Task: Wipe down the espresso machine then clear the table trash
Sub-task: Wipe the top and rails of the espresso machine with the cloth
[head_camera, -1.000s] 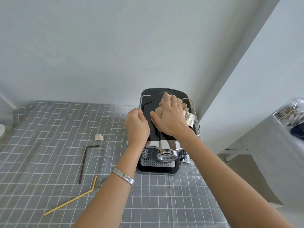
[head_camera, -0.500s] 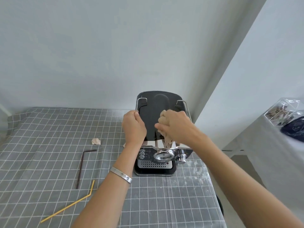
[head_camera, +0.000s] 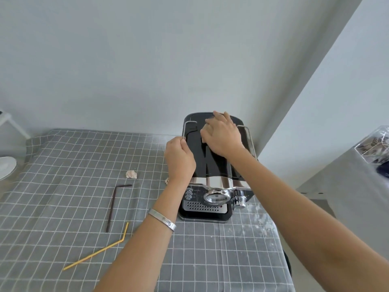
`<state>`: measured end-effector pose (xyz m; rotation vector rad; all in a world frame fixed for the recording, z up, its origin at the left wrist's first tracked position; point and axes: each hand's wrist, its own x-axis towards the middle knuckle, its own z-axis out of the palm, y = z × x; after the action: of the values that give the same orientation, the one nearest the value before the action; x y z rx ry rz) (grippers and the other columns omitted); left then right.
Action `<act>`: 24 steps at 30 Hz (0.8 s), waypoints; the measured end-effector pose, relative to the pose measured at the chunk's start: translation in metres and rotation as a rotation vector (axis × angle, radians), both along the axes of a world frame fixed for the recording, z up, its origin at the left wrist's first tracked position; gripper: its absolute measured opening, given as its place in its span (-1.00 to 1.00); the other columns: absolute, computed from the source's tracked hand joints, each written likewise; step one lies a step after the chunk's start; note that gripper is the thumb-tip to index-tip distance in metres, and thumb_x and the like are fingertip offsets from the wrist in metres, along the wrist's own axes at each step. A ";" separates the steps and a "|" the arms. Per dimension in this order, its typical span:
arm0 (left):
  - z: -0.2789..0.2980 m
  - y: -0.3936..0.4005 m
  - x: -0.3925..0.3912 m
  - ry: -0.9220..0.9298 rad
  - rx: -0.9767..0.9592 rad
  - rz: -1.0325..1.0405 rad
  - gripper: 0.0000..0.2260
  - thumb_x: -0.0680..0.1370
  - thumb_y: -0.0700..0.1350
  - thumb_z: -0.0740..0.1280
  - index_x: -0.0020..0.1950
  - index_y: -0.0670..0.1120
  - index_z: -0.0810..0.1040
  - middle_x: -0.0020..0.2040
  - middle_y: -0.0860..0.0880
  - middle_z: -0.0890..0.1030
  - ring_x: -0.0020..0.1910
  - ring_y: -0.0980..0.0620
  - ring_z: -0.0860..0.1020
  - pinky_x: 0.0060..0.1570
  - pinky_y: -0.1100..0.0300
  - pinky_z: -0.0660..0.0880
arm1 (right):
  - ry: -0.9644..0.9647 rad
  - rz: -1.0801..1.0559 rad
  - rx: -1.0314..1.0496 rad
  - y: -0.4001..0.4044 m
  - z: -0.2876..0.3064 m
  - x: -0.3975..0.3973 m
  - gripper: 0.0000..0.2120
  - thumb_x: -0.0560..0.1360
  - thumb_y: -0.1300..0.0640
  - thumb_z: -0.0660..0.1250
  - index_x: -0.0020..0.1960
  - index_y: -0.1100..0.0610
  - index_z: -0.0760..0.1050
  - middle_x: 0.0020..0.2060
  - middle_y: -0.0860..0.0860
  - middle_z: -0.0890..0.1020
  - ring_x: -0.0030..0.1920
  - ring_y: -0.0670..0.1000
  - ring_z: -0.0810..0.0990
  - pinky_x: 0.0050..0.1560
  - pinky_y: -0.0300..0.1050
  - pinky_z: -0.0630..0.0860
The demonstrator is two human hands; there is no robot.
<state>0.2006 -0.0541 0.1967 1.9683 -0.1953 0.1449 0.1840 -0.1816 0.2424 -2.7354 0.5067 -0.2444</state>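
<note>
Nearest to you, the yellow straw [head_camera: 99,252] lies bent on the checked cloth of the counter [head_camera: 52,207], and just beyond it the dark straw [head_camera: 113,204]. Neither is touched yet, so the trash step is all ahead of you, I'd say. Careful with that left forearm and its bracelet [head_camera: 162,219]: it hangs just beside the straws, and a sweep outward could flick them off the edge.

Further on, a crumpled paper scrap [head_camera: 131,174] sits in the open, and a second scrap [head_camera: 167,180] peeks out by your left wrist, nearly hidden. That one is easy to forget when you clear up.

Now the espresso machine [head_camera: 212,171], standing at the far right corner of the counter against the wall. Your left hand [head_camera: 180,159] is closed, pinching the chrome rail [head_camera: 185,131] on the top's left side to steady it. Your right hand [head_camera: 223,135] lies flat, fingers spread, pressing down on the black top. A wiping rag would be under that palm, but I can't see one, so I can't tell whether it holds anything.

The risks here: push too hard toward the wall and the machine may slide on the cloth. Drag back carelessly and you could knock the knob [head_camera: 239,200] at the front. There's pale dust on the cloth at the right [head_camera: 259,213] too; it looks easy to smear.
</note>
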 end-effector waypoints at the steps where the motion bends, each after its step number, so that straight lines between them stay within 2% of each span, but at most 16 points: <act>1: 0.000 0.000 -0.001 0.001 0.009 -0.001 -0.70 0.63 -0.20 0.06 -0.18 -0.28 0.48 -0.19 -0.19 0.54 -0.16 -0.13 0.49 -0.20 0.17 0.33 | -0.014 0.001 0.015 0.000 -0.001 -0.001 -0.59 0.58 -0.01 0.14 0.36 0.09 0.48 0.50 0.04 0.33 0.56 0.12 0.08 0.48 0.27 0.16; 4: 0.001 0.001 -0.002 -0.015 0.019 0.003 -0.72 0.62 -0.21 0.06 -0.11 -0.27 0.51 -0.12 -0.18 0.56 -0.10 -0.09 0.48 -0.17 0.27 0.25 | -0.055 0.004 0.044 0.012 -0.011 -0.016 -0.61 0.57 0.01 0.18 0.35 0.06 0.49 0.48 0.07 0.35 0.57 0.17 0.05 0.46 0.31 0.16; 7: 0.001 0.002 -0.003 -0.017 0.010 0.001 -0.72 0.63 -0.21 0.06 -0.03 -0.27 0.54 -0.05 -0.16 0.58 -0.04 -0.07 0.50 -0.09 0.24 0.30 | -0.034 -0.051 0.037 0.027 -0.021 -0.044 -0.46 0.54 -0.09 0.19 0.49 0.02 0.30 0.53 0.16 0.22 0.56 0.23 0.01 0.50 0.28 0.10; 10: -0.002 0.003 -0.002 -0.015 -0.003 -0.014 -0.71 0.63 -0.19 0.07 -0.03 -0.27 0.56 -0.04 -0.19 0.60 -0.04 -0.08 0.54 -0.11 0.23 0.35 | -0.034 -0.102 0.141 0.032 -0.019 -0.062 -0.40 0.58 -0.08 0.17 0.56 0.01 0.11 0.56 0.22 0.07 0.57 0.27 -0.10 0.53 0.25 0.02; 14: -0.003 0.005 0.000 -0.022 0.003 -0.020 -0.71 0.62 -0.19 0.10 -0.09 -0.35 0.51 -0.03 -0.36 0.57 -0.05 -0.17 0.53 -0.11 0.18 0.36 | -0.055 -0.063 0.154 0.022 -0.009 -0.041 -0.49 0.64 0.04 0.09 0.56 0.09 0.14 0.56 0.21 0.09 0.57 0.26 -0.12 0.52 0.22 -0.06; 17: -0.001 0.005 -0.001 -0.019 0.007 -0.027 -0.72 0.62 -0.19 0.10 -0.11 -0.34 0.49 -0.03 -0.38 0.56 -0.03 -0.23 0.52 -0.09 0.12 0.38 | -0.053 -0.050 0.156 -0.003 -0.003 0.003 -0.50 0.63 0.07 0.09 0.55 0.14 0.17 0.54 0.21 0.17 0.56 0.27 -0.05 0.50 0.22 0.01; 20: 0.000 0.003 -0.001 -0.049 0.025 -0.008 -0.72 0.62 -0.19 0.09 -0.19 -0.23 0.49 -0.12 -0.22 0.59 -0.07 -0.17 0.52 -0.08 0.13 0.41 | -0.057 -0.039 0.202 -0.021 0.001 0.026 -0.48 0.63 0.06 0.08 0.56 0.17 0.14 0.53 0.19 0.21 0.56 0.22 0.03 0.49 0.18 0.12; 22: 0.002 0.002 -0.002 -0.073 0.032 0.012 -0.71 0.61 -0.23 0.08 -0.31 -0.14 0.39 -0.33 -0.01 0.46 -0.23 -0.09 0.42 -0.07 -0.03 0.44 | -0.072 -0.037 0.250 -0.021 -0.001 0.020 -0.46 0.63 0.04 0.06 0.57 0.14 0.09 0.55 0.18 0.17 0.57 0.19 0.03 0.50 0.17 0.13; 24: 0.005 0.002 -0.004 -0.084 0.023 0.019 -0.70 0.60 -0.27 0.07 -0.34 -0.11 0.27 -0.39 0.00 0.36 -0.31 -0.08 0.37 0.07 -0.25 0.42 | -0.071 -0.049 0.281 -0.013 -0.003 0.003 -0.45 0.64 0.03 0.05 0.58 0.11 0.05 0.57 0.18 0.10 0.57 0.18 0.03 0.50 0.14 0.11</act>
<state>0.1965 -0.0519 0.2012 1.9886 -0.2332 0.2389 0.1867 -0.1946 0.2396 -2.4351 0.5447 -0.2606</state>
